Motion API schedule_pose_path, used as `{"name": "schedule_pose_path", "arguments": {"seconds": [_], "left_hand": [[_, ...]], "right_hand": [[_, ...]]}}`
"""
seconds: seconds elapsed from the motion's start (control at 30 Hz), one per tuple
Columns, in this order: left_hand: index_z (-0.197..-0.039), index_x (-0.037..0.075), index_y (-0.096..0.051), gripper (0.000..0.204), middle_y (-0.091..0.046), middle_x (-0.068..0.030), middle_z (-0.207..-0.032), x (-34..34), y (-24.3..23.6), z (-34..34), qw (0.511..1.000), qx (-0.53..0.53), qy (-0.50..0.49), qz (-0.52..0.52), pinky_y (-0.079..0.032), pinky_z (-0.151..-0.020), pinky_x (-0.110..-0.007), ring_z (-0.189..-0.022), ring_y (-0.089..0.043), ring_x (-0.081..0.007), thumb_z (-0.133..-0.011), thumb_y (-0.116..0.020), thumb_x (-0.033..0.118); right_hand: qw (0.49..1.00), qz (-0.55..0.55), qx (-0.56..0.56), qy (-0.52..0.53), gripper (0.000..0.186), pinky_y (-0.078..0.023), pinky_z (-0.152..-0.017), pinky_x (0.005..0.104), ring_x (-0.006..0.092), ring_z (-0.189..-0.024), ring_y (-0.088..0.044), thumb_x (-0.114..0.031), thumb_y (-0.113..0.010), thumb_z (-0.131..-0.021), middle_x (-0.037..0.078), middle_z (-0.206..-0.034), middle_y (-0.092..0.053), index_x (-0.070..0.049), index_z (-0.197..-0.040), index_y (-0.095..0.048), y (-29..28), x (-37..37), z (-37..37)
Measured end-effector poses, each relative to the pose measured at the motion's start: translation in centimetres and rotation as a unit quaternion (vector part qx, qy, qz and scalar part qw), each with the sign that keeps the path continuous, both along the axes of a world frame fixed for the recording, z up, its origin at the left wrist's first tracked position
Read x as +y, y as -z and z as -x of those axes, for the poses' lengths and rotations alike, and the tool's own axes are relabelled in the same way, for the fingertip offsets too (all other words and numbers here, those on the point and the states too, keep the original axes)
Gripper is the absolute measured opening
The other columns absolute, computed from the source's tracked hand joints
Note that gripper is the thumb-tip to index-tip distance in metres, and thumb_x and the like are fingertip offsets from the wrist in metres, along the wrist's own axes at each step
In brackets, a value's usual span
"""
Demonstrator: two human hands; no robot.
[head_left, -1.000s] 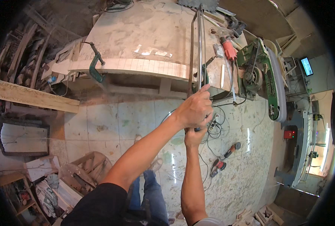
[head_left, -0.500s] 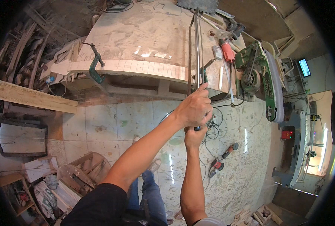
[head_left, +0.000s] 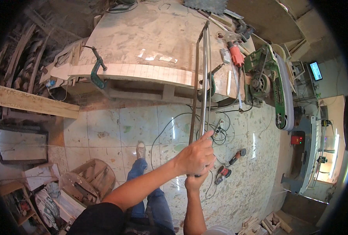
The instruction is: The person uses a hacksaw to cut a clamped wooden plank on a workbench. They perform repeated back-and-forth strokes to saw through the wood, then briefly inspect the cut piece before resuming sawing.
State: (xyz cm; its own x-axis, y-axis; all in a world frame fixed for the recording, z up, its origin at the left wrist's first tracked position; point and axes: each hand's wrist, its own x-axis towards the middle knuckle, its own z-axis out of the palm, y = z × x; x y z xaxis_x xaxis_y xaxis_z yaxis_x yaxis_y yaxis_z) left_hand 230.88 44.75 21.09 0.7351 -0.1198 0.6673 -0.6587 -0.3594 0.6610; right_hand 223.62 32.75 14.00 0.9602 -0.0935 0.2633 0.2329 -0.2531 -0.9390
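Two hands grip one long, narrow metal frame (head_left: 202, 78) of thin grey bars, seen from above. At 9 o'clock a rough pale wooden plank (head_left: 29, 102) lies beside a dark-framed mirror (head_left: 20, 145). At 7 o'clock sits a round wooden stool (head_left: 86, 182). At 11 o'clock a green C-clamp (head_left: 97, 72) bites the front edge of the large pale stone-topped counter (head_left: 142, 43). The left hand (head_left: 197, 156), fingers clenched, grasps the near end of the metal frame at the centre of the view; the right hand (head_left: 195, 182), just beneath it and partly hidden, is closed on the same end. The metal frame runs from the hands toward 12 o'clock, its far end resting over the counter. On the glossy tiled floor (head_left: 119, 129), toward 4 o'clock from the hands, lie two small red-and-black power tools (head_left: 228, 166) among black cables (head_left: 170, 125). At 2 o'clock a red-bodied power tool (head_left: 236, 55) rests on the counter, near a green belt machine (head_left: 269, 86).
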Motion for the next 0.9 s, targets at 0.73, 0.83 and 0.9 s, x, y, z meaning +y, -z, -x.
{"name": "schedule_pose_path", "arguments": {"seconds": [0.73,0.83,0.9], "left_hand": [[-0.051,0.007,-0.048,0.024,-0.043,-0.0045,-0.056,0.4,0.9,-1.6,0.999,-0.036,0.007,0.0,-0.044,-0.102,-0.047,-0.063,-0.047,-0.022,-0.067,-0.065,0.006],[-0.05,0.007,-0.048,0.024,-0.044,-0.0056,-0.055,3.3,1.1,-7.9,0.995,-0.08,-0.034,-0.043,-0.044,-0.1,-0.046,-0.064,-0.047,-0.0245,-0.067,-0.064,0.006],[-0.05,0.006,-0.048,0.023,-0.045,-0.0065,-0.056,4.6,0.5,-10.9,0.996,-0.072,-0.033,-0.049,-0.044,-0.1,-0.046,-0.065,-0.047,-0.0263,-0.067,-0.063,0.005]], "right_hand": [[0.997,-0.011,0.05,-0.053,0.053,-0.043,-0.09,0.0321,0.0212,-0.104,-0.056,-0.009,-0.064,-0.08,0.015,-0.112,-0.058,0.007,-0.126,-0.042,-0.7,-0.1,-0.6],[0.996,0.024,0.07,-0.056,0.03,-0.046,-0.067,0.0268,0.0124,-0.077,-0.056,-0.014,-0.066,-0.084,0.006,-0.086,-0.059,0.005,-0.103,-0.053,-0.4,3.3,-8.2],[0.981,0.013,0.187,-0.057,0.024,-0.043,-0.058,0.0265,0.0101,-0.066,-0.051,-0.016,-0.068,-0.086,0.002,-0.074,-0.056,0.004,-0.09,-0.057,-1.0,4.5,-11.6]]}}
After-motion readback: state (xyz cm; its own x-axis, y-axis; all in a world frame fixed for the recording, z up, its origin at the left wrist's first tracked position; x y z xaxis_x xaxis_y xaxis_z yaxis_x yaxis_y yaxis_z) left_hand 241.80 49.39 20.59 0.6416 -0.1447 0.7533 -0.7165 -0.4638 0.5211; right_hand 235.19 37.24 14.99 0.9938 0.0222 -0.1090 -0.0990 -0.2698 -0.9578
